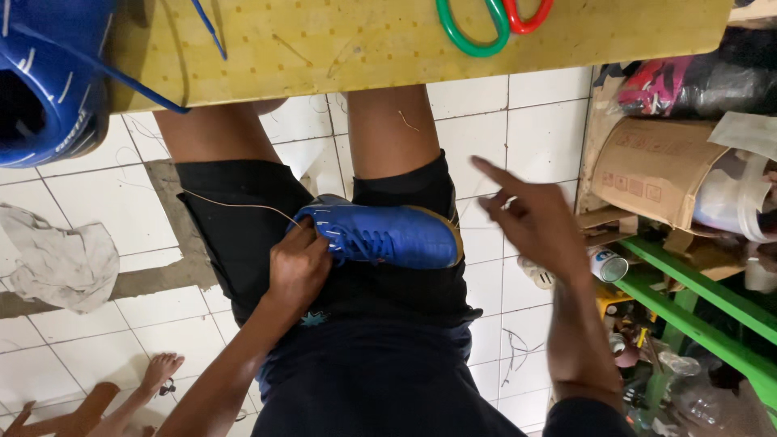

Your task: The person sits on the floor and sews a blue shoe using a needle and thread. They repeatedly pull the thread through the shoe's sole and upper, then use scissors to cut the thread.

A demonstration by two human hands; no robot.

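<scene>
Head view: blue shoe (388, 235) lay across the lap on black shorts, toe toward the right. Left hand (298, 267) pressed on its laced end, fingers (303, 240) curled together against the upper. Right hand (534, 222) hung just beside the toe, apart from it, fingers (494, 174) spread, gripping nothing visible. Thin thread (235, 204) ran from the shoe over the left thigh. Above, yellow counter (364, 44) carried green-and-red scissors (490, 24); second blue shoe (44, 77) sat at its left edge. Cardboard box (651, 170) stood well to the right.

I see a glossy blue synthetic football shoe with blue laces (388, 235) lying sideways across the lap (toe toward three o'clock), a thin tan thread (235, 204) trailing toward nine o'clock.
</scene>
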